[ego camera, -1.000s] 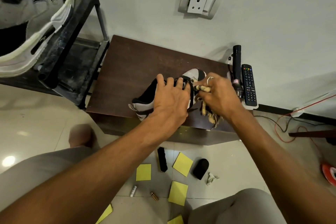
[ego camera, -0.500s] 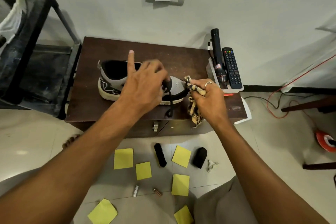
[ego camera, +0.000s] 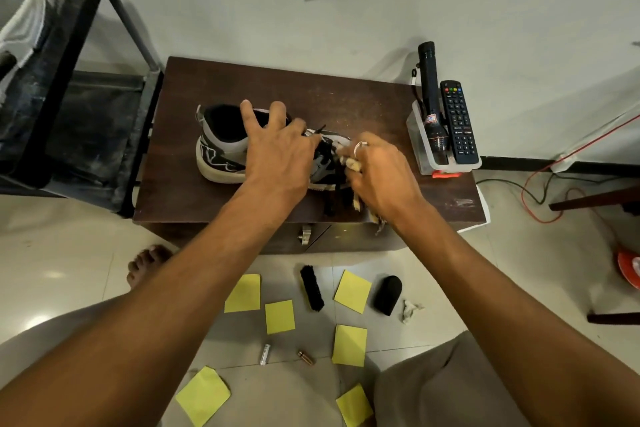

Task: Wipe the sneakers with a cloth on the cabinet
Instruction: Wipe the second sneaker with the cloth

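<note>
Left grip (ego camera: 277, 152): fingers spread, pressing the sneaker (ego camera: 221, 151) beneath it.
Right grip (ego camera: 377, 173): curled round the cloth (ego camera: 349, 163), against the sneaker's toe.

The sneaker (ego camera: 221, 156), angled a second ago, now lies side-on with its heel toward the left of the frame. The right hand (ego camera: 377, 177) has moved the cloth (ego camera: 349, 163) from the toe onto the laces, close beside the left hand (ego camera: 277, 156).

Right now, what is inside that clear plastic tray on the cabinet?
The clear tray holds a black torch and a remote control, side by side. Anything beneath them is covered.
</note>
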`<state>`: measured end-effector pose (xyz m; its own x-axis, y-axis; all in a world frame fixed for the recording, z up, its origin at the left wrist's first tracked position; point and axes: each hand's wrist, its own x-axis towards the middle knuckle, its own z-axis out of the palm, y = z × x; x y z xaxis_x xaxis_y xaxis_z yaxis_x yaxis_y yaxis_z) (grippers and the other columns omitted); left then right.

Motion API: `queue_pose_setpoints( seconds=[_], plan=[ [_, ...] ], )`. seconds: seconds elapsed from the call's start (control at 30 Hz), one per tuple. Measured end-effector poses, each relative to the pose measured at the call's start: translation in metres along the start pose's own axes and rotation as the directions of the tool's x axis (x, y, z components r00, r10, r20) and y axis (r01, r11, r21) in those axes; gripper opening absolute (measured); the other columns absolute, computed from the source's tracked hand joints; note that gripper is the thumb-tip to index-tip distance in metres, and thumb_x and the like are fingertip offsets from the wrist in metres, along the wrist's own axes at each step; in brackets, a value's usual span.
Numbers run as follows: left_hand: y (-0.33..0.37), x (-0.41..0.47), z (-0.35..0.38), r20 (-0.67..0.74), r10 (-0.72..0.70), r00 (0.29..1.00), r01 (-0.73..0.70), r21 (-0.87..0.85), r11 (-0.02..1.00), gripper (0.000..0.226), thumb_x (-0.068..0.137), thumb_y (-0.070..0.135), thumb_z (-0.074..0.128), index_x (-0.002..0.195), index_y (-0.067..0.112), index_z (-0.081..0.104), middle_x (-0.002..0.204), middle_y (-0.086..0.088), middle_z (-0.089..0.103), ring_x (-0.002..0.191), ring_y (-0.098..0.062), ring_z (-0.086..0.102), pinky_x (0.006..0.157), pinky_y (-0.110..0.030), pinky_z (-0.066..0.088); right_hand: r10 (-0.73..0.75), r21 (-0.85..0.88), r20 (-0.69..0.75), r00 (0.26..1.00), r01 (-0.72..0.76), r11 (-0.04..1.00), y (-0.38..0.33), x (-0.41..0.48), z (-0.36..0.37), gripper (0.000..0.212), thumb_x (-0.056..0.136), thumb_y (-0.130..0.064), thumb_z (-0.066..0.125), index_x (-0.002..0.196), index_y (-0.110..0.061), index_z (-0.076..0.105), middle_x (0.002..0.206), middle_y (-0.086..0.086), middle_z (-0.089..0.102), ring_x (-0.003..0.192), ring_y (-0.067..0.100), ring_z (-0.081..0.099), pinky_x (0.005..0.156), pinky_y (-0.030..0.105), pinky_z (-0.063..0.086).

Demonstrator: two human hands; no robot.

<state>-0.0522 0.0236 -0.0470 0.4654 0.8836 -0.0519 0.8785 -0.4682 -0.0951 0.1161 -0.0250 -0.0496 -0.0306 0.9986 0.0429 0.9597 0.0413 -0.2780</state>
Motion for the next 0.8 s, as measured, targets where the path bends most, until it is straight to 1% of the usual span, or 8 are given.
queue_pose_setpoints(
  seconds=[0.1,0.2,0.27,0.47,0.63,0.7,0.77,0.8],
  plan=[
    [-0.001,0.0,0.001,0.004,0.003,1.0,-0.003,0.004,1.0,0.055,0.09,0.04,0.071,0.142,0.036,0.053,0.14,0.005,0.055,0.142,-0.035,0.025,0.115,-0.073,0.014,0.017,-0.047,0.035,0.999,-0.015,0.999,0.007,-0.003,-0.008,0.016,0.095,-0.017,0.065,0.107,-0.011,0.074,0.106,-0.003,0.06,0.086,0.018,0.06,0.074,0.036,0.053],
    [-0.001,0.0,0.001,-0.002,0.001,1.0,-0.001,0.014,1.0,0.055,0.089,0.036,0.071,0.142,0.036,0.054,0.14,0.004,0.056,0.142,-0.035,0.026,0.114,-0.074,0.015,0.08,-0.083,-0.065,0.995,-0.086,0.993,0.005,0.016,-0.008,0.009,0.095,-0.014,0.065,0.092,-0.008,0.071,0.097,-0.002,0.055,0.081,0.021,0.059,0.067,0.03,0.041],
    [0.0,0.0,0.002,-0.004,-0.001,1.0,0.001,0.015,1.0,0.054,0.089,0.037,0.071,0.14,0.035,0.055,0.14,0.003,0.055,0.142,-0.035,0.026,0.114,-0.073,0.015,0.074,-0.099,-0.081,0.994,-0.082,0.992,-0.001,0.028,-0.003,0.009,0.093,-0.011,0.065,0.095,-0.007,0.073,0.101,0.005,0.062,0.086,0.027,0.063,0.068,0.032,0.046],
    [0.002,-0.002,0.002,-0.008,-0.019,1.0,0.019,0.003,1.0,0.046,0.087,0.04,0.072,0.132,0.035,0.062,0.136,0.003,0.057,0.139,-0.034,0.028,0.115,-0.072,0.015,-0.002,-0.141,0.114,0.994,0.018,0.99,-0.001,0.004,-0.01,0.01,0.092,-0.013,0.064,0.1,-0.009,0.067,0.099,0.006,0.063,0.086,0.025,0.062,0.074,0.042,0.056],
    [0.001,-0.001,-0.001,-0.017,-0.004,1.0,0.004,-0.005,1.0,0.047,0.089,0.037,0.07,0.136,0.034,0.06,0.139,0.003,0.056,0.141,-0.034,0.026,0.116,-0.072,0.014,0.083,-0.121,0.26,0.962,-0.053,0.991,0.008,0.004,-0.029,0.011,0.091,-0.013,0.064,0.082,-0.018,0.068,0.089,0.0,0.064,0.079,0.021,0.063,0.065,0.029,0.046],
    [0.0,-0.002,-0.002,-0.018,-0.009,1.0,0.009,-0.011,1.0,0.049,0.089,0.035,0.071,0.136,0.034,0.06,0.139,0.003,0.056,0.141,-0.034,0.026,0.116,-0.073,0.011,0.152,-0.014,0.15,0.977,-0.152,0.988,0.013,0.014,-0.033,0.019,0.092,-0.012,0.063,0.074,-0.019,0.067,0.085,-0.001,0.063,0.078,0.02,0.063,0.063,0.026,0.044],
    [0.001,-0.002,-0.003,-0.023,-0.008,1.0,0.008,-0.019,1.0,0.049,0.087,0.036,0.073,0.134,0.033,0.061,0.14,0.003,0.055,0.142,-0.035,0.026,0.116,-0.074,0.007,0.219,0.115,-0.056,0.974,-0.212,0.971,0.02,0.015,-0.027,0.013,0.091,-0.011,0.065,0.091,-0.017,0.076,0.1,-0.002,0.067,0.085,0.015,0.063,0.072,0.025,0.049],
    [0.001,-0.002,-0.004,-0.028,-0.008,1.0,0.008,-0.027,1.0,0.05,0.085,0.041,0.073,0.133,0.033,0.062,0.144,0.003,0.052,0.143,-0.036,0.024,0.115,-0.076,0.004,0.242,0.157,-0.09,0.966,-0.226,0.961,0.021,0.012,-0.02,0.016,0.092,-0.011,0.066,0.102,-0.016,0.077,0.108,-0.003,0.067,0.09,0.013,0.063,0.08,0.026,0.052]
  ],
)
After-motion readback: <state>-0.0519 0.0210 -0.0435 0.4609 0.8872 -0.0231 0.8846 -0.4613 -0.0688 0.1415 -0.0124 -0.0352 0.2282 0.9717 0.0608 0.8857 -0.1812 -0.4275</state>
